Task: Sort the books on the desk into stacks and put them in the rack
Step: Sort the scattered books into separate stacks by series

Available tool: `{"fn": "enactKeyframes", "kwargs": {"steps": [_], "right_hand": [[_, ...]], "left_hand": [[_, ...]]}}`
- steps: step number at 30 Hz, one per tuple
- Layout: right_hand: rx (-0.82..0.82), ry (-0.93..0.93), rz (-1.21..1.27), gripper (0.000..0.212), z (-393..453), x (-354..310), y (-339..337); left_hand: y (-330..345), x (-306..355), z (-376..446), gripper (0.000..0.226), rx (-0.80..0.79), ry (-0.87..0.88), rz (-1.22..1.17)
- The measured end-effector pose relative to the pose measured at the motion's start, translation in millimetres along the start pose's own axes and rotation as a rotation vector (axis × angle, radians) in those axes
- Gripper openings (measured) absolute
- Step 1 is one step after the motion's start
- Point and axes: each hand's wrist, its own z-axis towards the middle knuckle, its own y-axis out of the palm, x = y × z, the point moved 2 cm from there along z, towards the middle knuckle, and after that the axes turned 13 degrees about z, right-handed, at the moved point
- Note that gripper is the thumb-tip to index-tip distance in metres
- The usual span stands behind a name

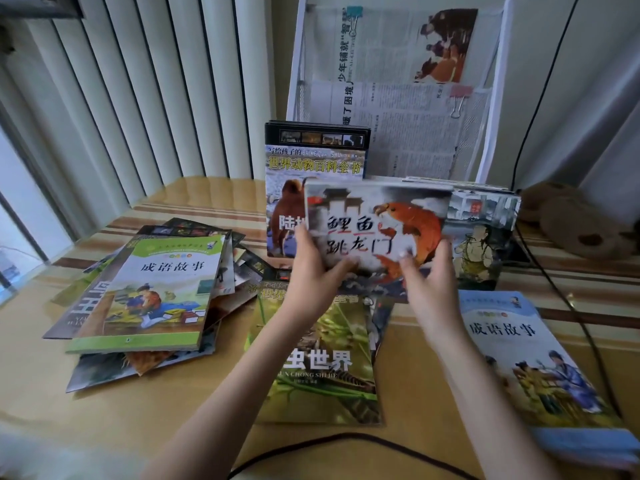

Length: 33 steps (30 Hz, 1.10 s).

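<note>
two hands were up, left hand point(313, 271) and right hand point(427, 271), each grasping the bottom edge of one carp book point(377, 225) at frame centre, held landscape, long axis left-right, cover facing the camera. behind it stood one camel encyclopedia point(284, 192) upright and one white mesh rack point(493, 98) stuffed with newspapers. flat on the desk: one insect book point(322, 362) lower centre, one blue idiom book point(533, 362) lower right, plus a messy pile at left topped by one green idiom book point(156, 292). yellowish striped desk point(433, 368), vertical blinds point(138, 98) upper left.
</note>
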Motion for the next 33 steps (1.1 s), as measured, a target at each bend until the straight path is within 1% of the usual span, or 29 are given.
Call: {"fn": "enactKeyframes", "kwargs": {"steps": [3,5,7,9,10,11,12,13,14,15,16,17,18,19,20,22,25,28,31,33], "right_hand": [[0.140,-0.051,-0.147,0.026,42,-6,-35],[0.252,-0.034,-0.261,0.038,65,2,-60],[0.342,0.022,-0.334,0.045,78,22,-81],[0.390,0.093,-0.403,0.051,80,45,-93],[0.387,0.127,-0.435,0.059,79,56,-95],[0.358,0.163,-0.450,0.071,79,66,-95],[0.320,0.201,-0.432,0.085,80,74,-96],[0.303,0.251,-0.352,0.095,83,80,-96],[0.310,0.316,-0.230,0.101,88,83,-96],[0.319,0.378,-0.120,0.101,92,86,-97],[0.312,0.425,-0.051,0.093,96,90,-98],[0.278,0.450,-0.036,0.077,99,93,-100],[0.237,0.451,-0.057,0.058,100,97,-100],[0.203,0.437,-0.083,0.046,100,99,-101],[0.183,0.420,-0.092,0.041,99,101,-101],[0.179,0.383,-0.091,0.040,97,102,-102],[0.188,0.307,-0.115,0.041,96,101,-100],[0.225,0.193,-0.179,0.039,93,101,-97],[0.284,0.105,-0.228,0.041,91,98,-97],[0.296,0.089,-0.195,0.051,89,95,-96]], "left_hand": [[44,26,39,0.040,-0.072,0.080,0.053],[79,32,58,0.042,-0.097,0.098,0.122],[114,30,69,0.046,-0.105,0.104,0.216],[142,21,72,0.064,-0.135,0.081,0.328],[153,14,73,0.075,-0.156,0.058,0.394],[162,6,72,0.087,-0.172,0.035,0.436],[168,-3,70,0.100,-0.181,0.021,0.427],[172,-12,68,0.111,-0.178,0.017,0.364],[174,-19,66,0.119,-0.166,-0.005,0.261],[173,-25,65,0.123,-0.148,-0.063,0.153],[172,-29,65,0.119,-0.134,-0.139,0.072],[171,-34,66,0.107,-0.129,-0.197,0.031],[170,-37,67,0.089,-0.126,-0.219,0.022],[170,-39,68,0.072,-0.121,-0.215,0.032],[169,-39,68,0.064,-0.117,-0.196,0.031],[168,-38,68,0.062,-0.110,-0.150,-0.007],[168,-36,71,0.077,-0.097,-0.071,-0.037],[169,-38,74,0.089,-0.096,-0.045,-0.045],[169,-37,74,0.088,-0.059,-0.041,-0.038],[169,-36,73,0.083,-0.015,-0.030,-0.035]]}}
